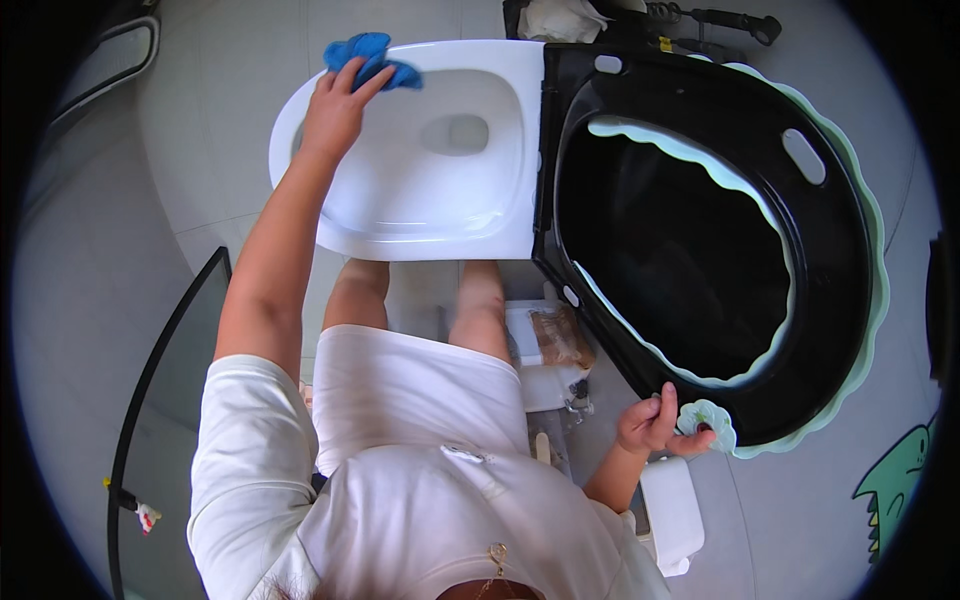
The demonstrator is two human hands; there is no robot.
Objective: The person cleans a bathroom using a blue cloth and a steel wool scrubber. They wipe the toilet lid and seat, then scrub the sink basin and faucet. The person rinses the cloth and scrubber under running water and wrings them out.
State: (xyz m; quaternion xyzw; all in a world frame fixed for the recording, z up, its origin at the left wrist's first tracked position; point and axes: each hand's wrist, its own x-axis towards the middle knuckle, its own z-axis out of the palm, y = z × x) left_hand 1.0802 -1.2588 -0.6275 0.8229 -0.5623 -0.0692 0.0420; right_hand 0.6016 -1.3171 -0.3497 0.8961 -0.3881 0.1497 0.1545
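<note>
My left hand (336,112) grips a blue cloth (369,60) at the far left part of the rim of a white toilet bowl (442,246). Part of the cloth hangs over the rim's inner edge. On the right, a black toilet seat (829,300) stands raised with the lid (675,247) behind it, both edged in pale green scallops. My right hand (652,427) has its fingers around a pale green flower-shaped tab (709,420) at the seat's lower edge. Water (466,135) lies in the bowl's drain.
A black-framed glass panel (161,420) stands on my left. Beneath the raised seat are plastic-wrapped packages (551,337), and a white box-like container (670,510) is by my right forearm. Beyond the toilet sit a white bag (562,21) and a black-handled tool (735,26). A green dinosaur decal (896,487) is at far right.
</note>
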